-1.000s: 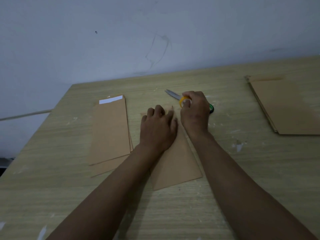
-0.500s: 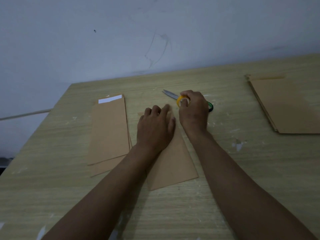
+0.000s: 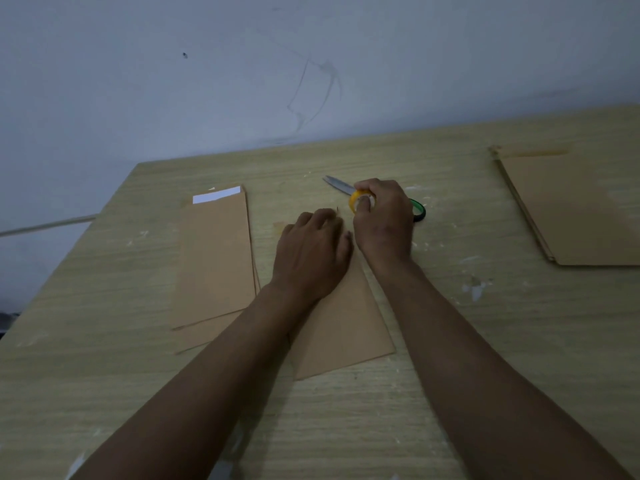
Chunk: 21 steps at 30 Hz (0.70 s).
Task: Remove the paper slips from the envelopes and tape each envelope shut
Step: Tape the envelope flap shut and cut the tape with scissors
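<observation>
Wooden table (image 3: 450, 341) under you: your left hand (image 3: 311, 258) presses flat on the brown envelope (image 3: 343, 327), your right hand (image 3: 382, 220) grips the yellow tape roll (image 3: 354, 201) beside its top, over scissors (image 3: 337, 184).

The far end of the middle envelope (image 3: 343, 327) lies under the left hand (image 3: 311, 258), so its flap cannot be seen. The right hand (image 3: 384, 220) covers most of the yellow tape roll (image 3: 356, 199); only a curved edge shows past its fingers (image 3: 363, 202). The scissors (image 3: 337, 184) behind it show a blade tip and part of a green handle, the middle hidden by that hand. The stack of envelopes (image 3: 581, 209) by the desk's right edge is cut off by the picture. Of the left pile (image 3: 214, 258), the lower envelopes show only as thin edges. The white slip (image 3: 216, 195) is mostly tucked inside, and perhaps a second sits behind it.
</observation>
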Each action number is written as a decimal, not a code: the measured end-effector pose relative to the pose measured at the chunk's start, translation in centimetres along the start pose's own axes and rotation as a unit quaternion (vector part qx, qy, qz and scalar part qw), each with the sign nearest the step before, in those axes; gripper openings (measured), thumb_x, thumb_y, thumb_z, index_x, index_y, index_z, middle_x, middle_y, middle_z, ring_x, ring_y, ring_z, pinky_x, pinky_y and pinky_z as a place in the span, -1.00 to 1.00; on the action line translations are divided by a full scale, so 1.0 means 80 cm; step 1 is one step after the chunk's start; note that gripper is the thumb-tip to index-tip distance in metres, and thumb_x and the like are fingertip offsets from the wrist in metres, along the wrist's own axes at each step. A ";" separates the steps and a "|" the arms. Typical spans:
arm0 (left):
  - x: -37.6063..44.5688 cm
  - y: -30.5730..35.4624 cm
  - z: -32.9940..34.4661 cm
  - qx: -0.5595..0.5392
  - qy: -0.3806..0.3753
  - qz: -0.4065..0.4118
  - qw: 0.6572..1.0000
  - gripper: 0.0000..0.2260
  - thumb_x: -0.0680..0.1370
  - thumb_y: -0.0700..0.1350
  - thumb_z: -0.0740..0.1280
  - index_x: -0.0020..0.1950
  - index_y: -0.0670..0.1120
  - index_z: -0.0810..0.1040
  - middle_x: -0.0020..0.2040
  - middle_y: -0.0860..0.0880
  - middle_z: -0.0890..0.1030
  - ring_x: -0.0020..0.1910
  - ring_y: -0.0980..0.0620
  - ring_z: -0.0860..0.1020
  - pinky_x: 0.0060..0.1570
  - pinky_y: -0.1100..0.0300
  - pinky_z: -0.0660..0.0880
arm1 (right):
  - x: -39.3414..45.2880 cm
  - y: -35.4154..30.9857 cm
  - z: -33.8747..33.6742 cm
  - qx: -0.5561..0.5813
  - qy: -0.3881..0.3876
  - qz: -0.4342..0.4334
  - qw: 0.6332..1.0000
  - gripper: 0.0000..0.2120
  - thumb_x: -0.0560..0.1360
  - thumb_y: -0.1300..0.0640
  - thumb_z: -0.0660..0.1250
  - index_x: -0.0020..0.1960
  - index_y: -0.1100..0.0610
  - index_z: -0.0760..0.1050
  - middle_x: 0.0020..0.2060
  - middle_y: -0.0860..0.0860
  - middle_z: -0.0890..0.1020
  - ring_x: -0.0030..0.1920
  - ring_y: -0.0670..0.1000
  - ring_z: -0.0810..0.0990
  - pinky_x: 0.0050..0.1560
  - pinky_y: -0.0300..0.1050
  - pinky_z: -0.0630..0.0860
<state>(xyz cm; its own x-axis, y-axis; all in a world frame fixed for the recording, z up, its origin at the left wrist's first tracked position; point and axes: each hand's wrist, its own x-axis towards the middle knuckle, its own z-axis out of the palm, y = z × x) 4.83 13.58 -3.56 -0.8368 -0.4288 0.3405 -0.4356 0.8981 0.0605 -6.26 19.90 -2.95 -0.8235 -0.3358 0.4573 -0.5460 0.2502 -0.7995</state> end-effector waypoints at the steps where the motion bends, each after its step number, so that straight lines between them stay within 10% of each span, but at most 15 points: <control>1: 0.000 -0.001 0.001 0.001 0.002 0.006 1.000 -0.56 0.61 0.09 0.03 0.19 -0.09 0.62 0.33 -0.06 0.57 0.19 -0.13 0.52 -0.02 0.01 0.48 | 0.000 0.000 0.000 0.000 0.001 0.000 1.000 -0.76 0.46 0.30 0.29 0.05 0.15 0.64 -0.01 0.10 0.63 0.02 0.08 0.57 0.01 -0.19 0.38; 21: -0.002 -0.011 -0.009 0.004 -0.062 0.031 0.998 -0.44 0.55 0.10 -0.03 0.50 -0.01 0.41 0.50 0.03 0.42 0.36 -0.06 0.38 0.21 0.01 0.36 | -0.001 -0.005 -0.005 0.038 0.076 -0.044 0.995 -0.74 0.38 0.39 0.25 -0.07 0.19 0.64 -0.08 0.07 0.63 -0.03 0.07 0.59 0.03 -0.19 0.45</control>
<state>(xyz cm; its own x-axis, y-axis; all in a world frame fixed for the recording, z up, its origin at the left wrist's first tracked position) 5.58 12.92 -2.95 -0.8968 -0.3814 0.2242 -0.3837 0.9228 0.0348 -6.04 20.19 -2.53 -0.7896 -0.2103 0.5764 -0.6090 0.1535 -0.7782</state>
